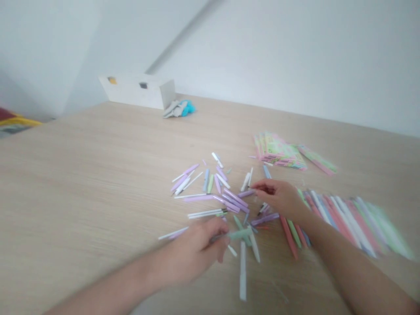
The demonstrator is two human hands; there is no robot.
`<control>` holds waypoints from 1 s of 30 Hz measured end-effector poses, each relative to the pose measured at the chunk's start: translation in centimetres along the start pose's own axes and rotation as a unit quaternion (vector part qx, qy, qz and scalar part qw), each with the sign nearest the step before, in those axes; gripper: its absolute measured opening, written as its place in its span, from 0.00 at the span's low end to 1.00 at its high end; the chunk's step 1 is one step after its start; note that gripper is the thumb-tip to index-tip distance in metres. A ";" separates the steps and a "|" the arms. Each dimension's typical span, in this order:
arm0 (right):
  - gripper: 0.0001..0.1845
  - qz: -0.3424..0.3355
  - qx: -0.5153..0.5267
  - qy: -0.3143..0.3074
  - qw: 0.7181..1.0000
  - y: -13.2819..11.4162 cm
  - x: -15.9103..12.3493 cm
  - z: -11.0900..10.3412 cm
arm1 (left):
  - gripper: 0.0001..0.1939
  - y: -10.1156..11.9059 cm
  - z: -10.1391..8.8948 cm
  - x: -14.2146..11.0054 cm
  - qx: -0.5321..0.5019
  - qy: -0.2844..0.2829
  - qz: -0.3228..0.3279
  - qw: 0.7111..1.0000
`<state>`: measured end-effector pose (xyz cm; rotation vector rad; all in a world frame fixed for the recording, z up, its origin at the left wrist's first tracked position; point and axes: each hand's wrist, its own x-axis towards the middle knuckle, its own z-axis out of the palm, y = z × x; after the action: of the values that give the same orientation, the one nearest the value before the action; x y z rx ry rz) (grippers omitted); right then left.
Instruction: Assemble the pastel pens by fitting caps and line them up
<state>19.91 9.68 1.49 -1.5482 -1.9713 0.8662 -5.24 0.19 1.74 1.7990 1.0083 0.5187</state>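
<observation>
My left hand pinches a pale green pen barrel between thumb and fingers, low over the table. My right hand is closed at the fingertips beside a purple pen piece; what it holds, if anything, is too small and blurred to make out. Between and around the hands lie loose purple pen caps, white refill sticks and a pale pen barrel. A red pen lies under my right forearm, partly covered.
A row of multicoloured pens lies to the right, partly behind my right forearm. Pink and green packets are stacked farther back. A white box stands at the wall, with a grey and blue crumpled item beside it.
</observation>
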 end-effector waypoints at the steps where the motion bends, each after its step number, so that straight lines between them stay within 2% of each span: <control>1: 0.13 0.023 0.026 0.003 0.999 0.0 0.2 0.0 | 0.09 0.2 0.0 -0.1 0.007 -0.011 0.006 1.000; 3: 0.13 0.071 0.122 0.003 0.990 0.1 0.5 0.0 | 0.07 0.5 0.0 -0.2 0.024 -0.029 0.011 0.999; 5: 0.10 0.104 0.251 -0.007 0.962 0.4 1.0 0.0 | 0.06 0.8 0.0 -0.3 0.049 -0.042 0.004 0.998; 7: 0.06 0.118 0.337 -0.017 0.934 0.5 1.3 0.0 | 0.06 1.2 0.0 -0.4 0.074 -0.051 -0.008 0.996; 11: 0.05 0.131 0.362 -0.027 0.922 0.2 1.7 -0.1 | 0.06 1.4 0.1 -0.6 0.089 -0.053 -0.011 0.995; 13: 0.08 0.142 0.331 -0.038 0.932 -0.2 1.6 0.2 | 0.06 1.4 0.1 -0.6 0.089 -0.049 -0.005 0.995; 15: 0.13 0.138 0.234 -0.054 0.961 -0.8 1.2 0.8 | 0.05 1.2 0.2 -0.6 0.091 -0.051 -0.005 0.995; 18: 0.16 0.045 0.020 -0.077 0.996 -1.6 0.3 2.0 | 0.06 1.0 0.3 -0.8 0.105 -0.055 -0.012 0.993; 20: 0.17 -0.037 -0.072 -0.081 0.993 -2.0 -0.4 2.8 | 0.06 0.9 0.4 -0.9 0.122 -0.055 -0.006 0.991; 22: 0.18 -0.087 -0.112 -0.082 0.986 -2.4 -1.1 3.4 | 0.06 1.0 0.4 -0.9 0.137 -0.059 0.005 0.989; 30: 0.20 -0.120 -0.152 -0.111 0.975 -4.0 -3.4 4.9 | 0.05 1.3 0.3 -0.8 0.169 -0.075 0.047 0.982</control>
<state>14.64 4.81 1.11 -1.3755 -2.4893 0.6845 -4.98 -0.88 2.89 2.1601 0.9526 0.2730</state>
